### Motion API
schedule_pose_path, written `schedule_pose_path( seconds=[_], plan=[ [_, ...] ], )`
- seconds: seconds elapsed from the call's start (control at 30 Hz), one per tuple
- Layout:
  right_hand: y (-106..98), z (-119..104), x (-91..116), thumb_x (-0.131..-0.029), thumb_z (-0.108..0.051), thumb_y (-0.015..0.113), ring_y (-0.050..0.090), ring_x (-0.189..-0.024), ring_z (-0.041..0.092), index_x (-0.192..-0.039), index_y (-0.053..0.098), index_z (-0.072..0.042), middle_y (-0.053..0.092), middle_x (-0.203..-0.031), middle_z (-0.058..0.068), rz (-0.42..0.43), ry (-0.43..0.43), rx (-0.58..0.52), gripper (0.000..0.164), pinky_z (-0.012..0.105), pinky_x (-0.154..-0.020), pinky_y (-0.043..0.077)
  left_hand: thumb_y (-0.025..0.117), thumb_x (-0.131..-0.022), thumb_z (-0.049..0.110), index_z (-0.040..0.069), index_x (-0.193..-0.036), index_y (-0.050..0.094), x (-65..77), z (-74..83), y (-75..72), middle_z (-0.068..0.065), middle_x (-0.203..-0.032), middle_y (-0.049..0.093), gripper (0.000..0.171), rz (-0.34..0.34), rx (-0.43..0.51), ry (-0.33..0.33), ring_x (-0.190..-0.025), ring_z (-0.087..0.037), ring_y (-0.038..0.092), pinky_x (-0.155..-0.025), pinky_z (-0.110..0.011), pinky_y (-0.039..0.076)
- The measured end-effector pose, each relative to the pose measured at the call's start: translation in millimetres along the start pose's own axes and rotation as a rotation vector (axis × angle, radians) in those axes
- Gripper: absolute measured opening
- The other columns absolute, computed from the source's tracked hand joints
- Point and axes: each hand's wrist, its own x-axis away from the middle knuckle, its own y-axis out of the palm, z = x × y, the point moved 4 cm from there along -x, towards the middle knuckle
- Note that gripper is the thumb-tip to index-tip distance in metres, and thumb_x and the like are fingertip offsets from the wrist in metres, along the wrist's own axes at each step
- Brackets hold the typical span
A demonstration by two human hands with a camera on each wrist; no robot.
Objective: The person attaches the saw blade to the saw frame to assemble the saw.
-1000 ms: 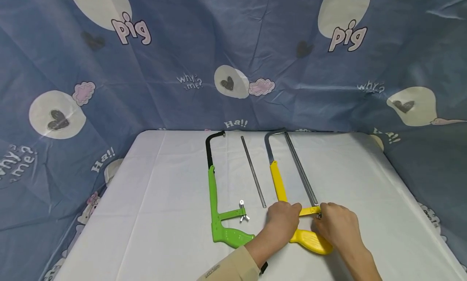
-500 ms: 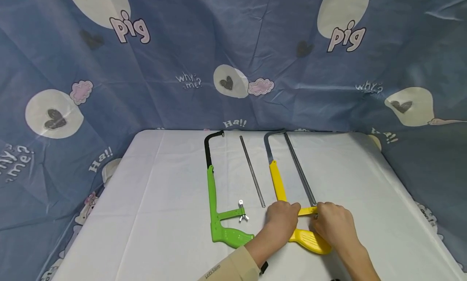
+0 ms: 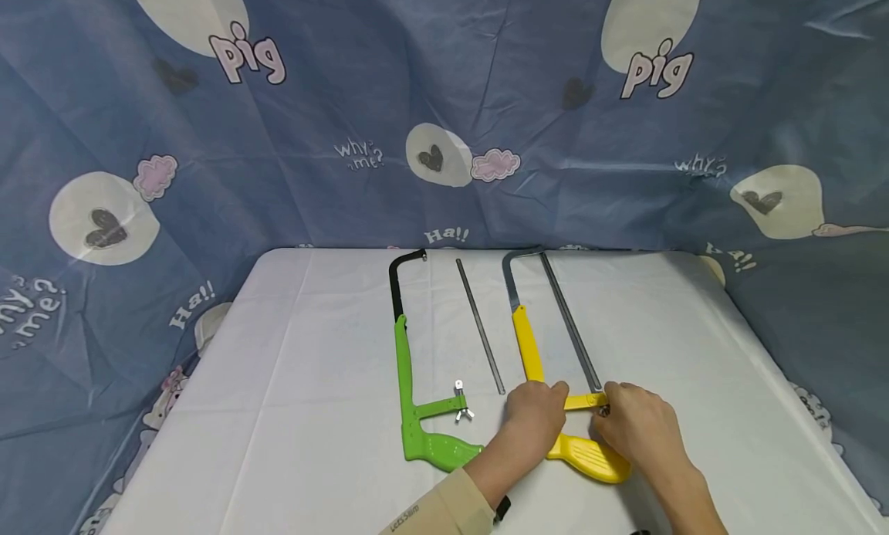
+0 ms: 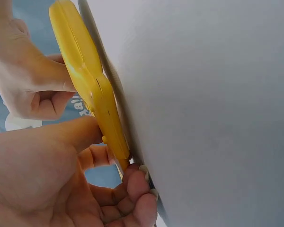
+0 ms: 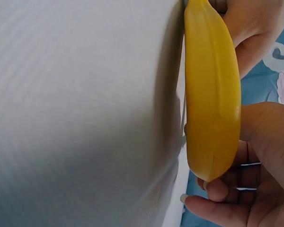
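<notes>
A yellow hacksaw (image 3: 529, 342) lies on the white table, its grey front end pointing away. My left hand (image 3: 536, 415) grips its yellow frame above the handle; in the left wrist view the thumb and curled fingers (image 4: 137, 182) close round it from both sides. At the end of the frame's short cross arm, my right hand (image 3: 635, 419) pinches the small metal tightening nut, mostly hidden by the fingers. A long dark saw blade (image 3: 571, 323) runs from the frame's far tip to that arm. The yellow handle (image 5: 213, 90) fills the middle of the right wrist view.
Left of the yellow saw lies a green hacksaw (image 3: 404, 365) without a blade, a silver wing nut (image 3: 463, 414) on its cross arm. A loose grey blade (image 3: 481, 326) rests between the saws. Patterned blue cloth (image 3: 444, 95) hangs behind the table (image 3: 312, 411).
Both hands keep their places on the yellow hacksaw. The right hand's fingers have shifted slightly at the nut, and the whole view has drifted a little.
</notes>
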Motion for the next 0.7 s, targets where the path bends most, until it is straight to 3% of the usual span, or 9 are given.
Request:
schedule_pose_path(
  seconds=[0.27, 0.47, 0.7],
  plan=[
    [2.2, 0.7, 0.0, -0.075, -0.019, 0.076, 0.041, -0.053, 0.016, -0.069, 0.056, -0.013, 0.047, -0.059, -0.001, -0.031, 0.034, -0.044, 0.022, 0.029, -0.049, 0.031, 0.063, -0.095, 0.039, 0.024, -0.099, 0.053, 2.5, -3.0, 1.5, 0.003, -0.073, 0.061, 0.019, -0.001, -0.034, 0.026, -0.058, -0.007, 0.056, -0.044, -0.023, 0.043],
    [1.0, 1.9, 2.1, -0.077, -0.017, 0.075, 0.041, -0.054, 0.017, -0.07, 0.057, -0.012, 0.047, -0.06, -0.001, -0.04, 0.041, -0.068, 0.02, 0.03, -0.049, 0.032, 0.062, -0.096, 0.043, 0.023, -0.105, 0.055, 5.2, -7.5, 0.8, 0.003, -0.073, 0.062, 0.022, 0.021, 0.048, 0.053, -0.057, -0.008, 0.055, -0.046, -0.023, 0.043],
    [1.0, 4.5, 2.6, -0.078, -0.022, 0.074, 0.043, -0.055, 0.018, -0.073, 0.057, -0.013, 0.05, -0.062, 0.0, -0.103, 0.087, -0.07, 0.02, 0.031, -0.049, 0.032, 0.063, -0.095, 0.044, 0.023, -0.115, 0.058, 5.6, -13.8, -0.4, 0.0, -0.081, 0.065, 0.029, -0.032, 0.171, 0.061, -0.062, -0.01, 0.055, -0.051, -0.024, 0.045]
  ],
)
